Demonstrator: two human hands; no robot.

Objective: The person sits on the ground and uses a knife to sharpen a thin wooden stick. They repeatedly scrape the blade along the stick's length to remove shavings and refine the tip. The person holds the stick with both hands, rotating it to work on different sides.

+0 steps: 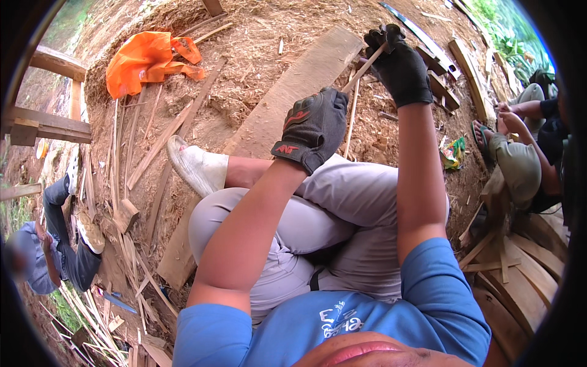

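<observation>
A thin wooden stick (365, 68) slants up and away between my two gloved hands. My left hand (315, 125), in a dark grey glove with red marks, is closed around its near end. My right hand (400, 68), in a black glove, is bent round the far end, fingers curled. A small dull piece pokes out left of the right fingers; what it is cannot be made out. Beneath the hands, a wide wooden plank (293, 92) lies on ground strewn with shavings. My crossed legs (269, 220), in light grey trousers, are under my forearms.
An orange cloth or bag (147, 61) lies far left. Wood strips (160, 147) are scattered at left, beside a handsaw (422, 38) and timber offcuts (443, 88) at far right. One person (55, 244) sits left, another (526, 147) right, near stacked boards (513, 287).
</observation>
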